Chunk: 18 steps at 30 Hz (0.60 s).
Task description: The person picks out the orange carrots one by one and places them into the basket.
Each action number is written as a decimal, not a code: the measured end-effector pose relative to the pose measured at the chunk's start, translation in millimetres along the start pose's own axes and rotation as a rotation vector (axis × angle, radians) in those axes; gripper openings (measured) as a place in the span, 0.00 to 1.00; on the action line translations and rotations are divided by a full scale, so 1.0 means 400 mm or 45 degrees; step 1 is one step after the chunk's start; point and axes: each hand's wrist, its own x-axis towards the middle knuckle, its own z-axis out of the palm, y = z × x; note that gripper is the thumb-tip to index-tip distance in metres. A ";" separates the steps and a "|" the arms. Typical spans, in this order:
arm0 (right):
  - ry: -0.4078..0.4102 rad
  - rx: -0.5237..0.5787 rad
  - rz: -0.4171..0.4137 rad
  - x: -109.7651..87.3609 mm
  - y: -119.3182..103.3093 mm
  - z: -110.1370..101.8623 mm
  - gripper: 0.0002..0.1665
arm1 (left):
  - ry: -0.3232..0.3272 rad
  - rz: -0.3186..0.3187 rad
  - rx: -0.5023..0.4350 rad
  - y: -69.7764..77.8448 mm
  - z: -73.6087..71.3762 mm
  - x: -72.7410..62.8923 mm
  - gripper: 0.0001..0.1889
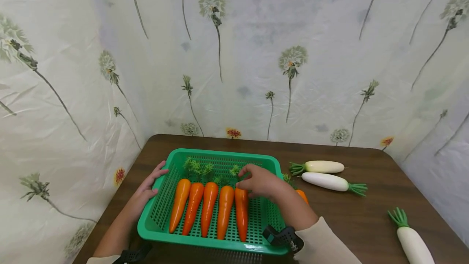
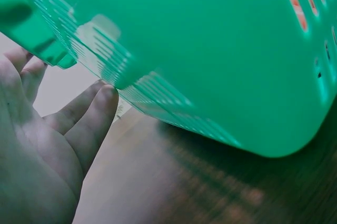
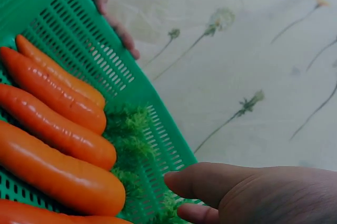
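Several orange carrots (image 1: 210, 205) with green leafy tops lie side by side in a green plastic basket (image 1: 150, 223). My left hand (image 1: 148, 186) rests at the basket's left side; in the left wrist view its extended fingers (image 2: 95, 118) touch the outer wall. Over the top of the rightmost carrot (image 1: 242, 215) in the basket is my right hand (image 1: 261, 181), with a gap between its thumb and forefinger. In the right wrist view, the right hand (image 3: 237, 190) is beside the leafy tops (image 3: 129, 145); its other fingers are mostly hidden.
Another carrot (image 1: 302, 196), partly hidden by the right forearm, lies just right of the basket. Two white radishes (image 1: 324, 181) lie on the brown table (image 1: 351, 223) at the right. A third radish (image 1: 414, 243) is near the right front edge. A patterned curtain (image 1: 242, 52) hangs behind.
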 end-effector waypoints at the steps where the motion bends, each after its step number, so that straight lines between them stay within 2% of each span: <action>1: 0.007 0.019 -0.011 -0.001 0.002 -0.001 0.24 | 0.003 -0.011 -0.002 0.001 0.001 -0.001 0.27; 10: 0.028 0.116 -0.143 -0.030 0.004 -0.016 0.25 | -0.011 0.014 0.015 -0.003 0.000 0.000 0.27; 18: 0.270 0.169 -0.343 -0.066 -0.008 -0.027 0.16 | -0.023 0.004 -0.016 -0.002 -0.002 -0.002 0.26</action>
